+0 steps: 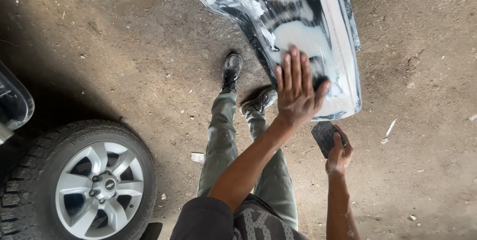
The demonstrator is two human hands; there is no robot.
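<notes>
A black car body panel point(298, 16), smeared with white foamy patches, stands in front of me over the dirt floor. My left hand point(296, 91) lies flat on its lower part, fingers spread and pointing up. Below the panel's lower edge, my right hand point(339, 153) grips a small dark sanding block point(324, 136), held away from the panel.
A car wheel point(92, 183) with a silver rim stands at the lower left, with part of a car's light point(15, 103) above it. My legs and dark boots point(232, 71) stand on the dirt floor point(124, 56), which is scattered with small debris.
</notes>
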